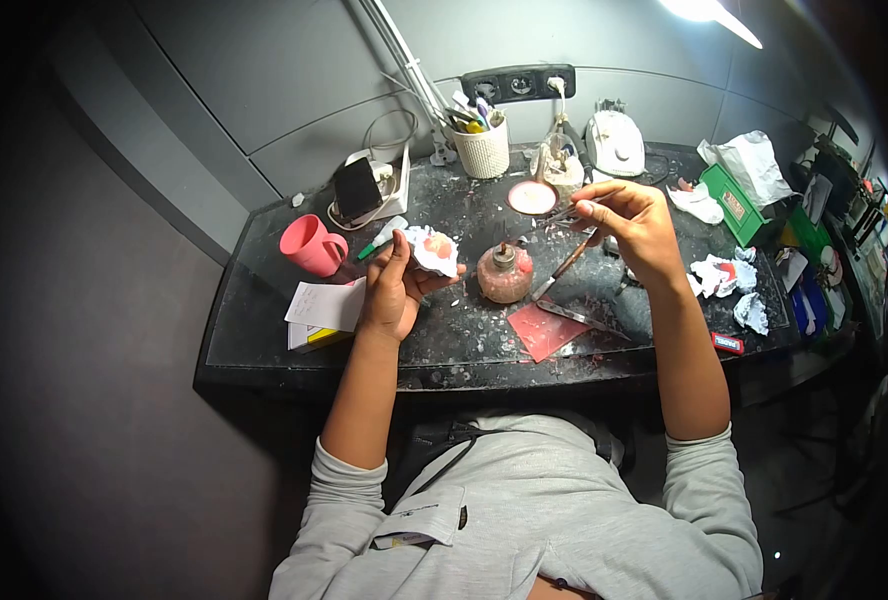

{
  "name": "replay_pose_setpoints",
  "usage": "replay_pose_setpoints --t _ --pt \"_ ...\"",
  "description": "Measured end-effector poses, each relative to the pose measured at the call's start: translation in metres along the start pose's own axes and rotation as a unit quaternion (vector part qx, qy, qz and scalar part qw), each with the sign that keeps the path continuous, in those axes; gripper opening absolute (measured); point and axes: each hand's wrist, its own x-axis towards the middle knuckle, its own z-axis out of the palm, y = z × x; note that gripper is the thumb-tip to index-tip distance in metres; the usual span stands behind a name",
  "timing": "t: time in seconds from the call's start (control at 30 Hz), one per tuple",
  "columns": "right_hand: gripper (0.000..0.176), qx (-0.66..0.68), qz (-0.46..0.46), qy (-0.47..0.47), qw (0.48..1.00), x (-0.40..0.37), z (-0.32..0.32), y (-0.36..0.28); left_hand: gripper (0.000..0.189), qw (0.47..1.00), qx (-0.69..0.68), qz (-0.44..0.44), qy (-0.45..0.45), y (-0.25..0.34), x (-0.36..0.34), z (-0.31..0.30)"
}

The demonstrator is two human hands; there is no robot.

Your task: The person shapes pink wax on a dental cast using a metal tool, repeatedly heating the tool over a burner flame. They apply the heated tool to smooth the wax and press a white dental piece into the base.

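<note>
My left hand point(394, 297) is closed around a white plaster dental cast point(444, 262) with a patch of pink wax on it. Raised over the right half of the bench, my right hand point(629, 225) pinches a thin metal tool point(562, 214), whose exact kind is hard to make out. Between the hands stands a round glass spirit burner point(504, 278); no flame is clear to me. Behind it is a small round dish point(532, 197) with pale contents. A brown-handled tool point(572, 258) slants below my right hand. A knife point(574, 317) rests across a pink wax sheet point(544, 335).
A pink mug point(312, 246), a paper note point(326, 305) and a green-capped tube point(379, 240) are at the left. A pen holder point(482, 150) and a white device point(615, 143) stand at the back. Plaster pieces point(721, 276) and a green box point(732, 205) lie right.
</note>
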Motion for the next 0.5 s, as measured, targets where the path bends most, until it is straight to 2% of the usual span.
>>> replay_pose_setpoints --t 0.5 --pt "0.016 -0.002 -0.006 -0.008 1.000 0.0002 -0.0032 0.0018 0.054 1.000 0.004 0.011 -0.023 0.0007 -0.0025 0.0014"
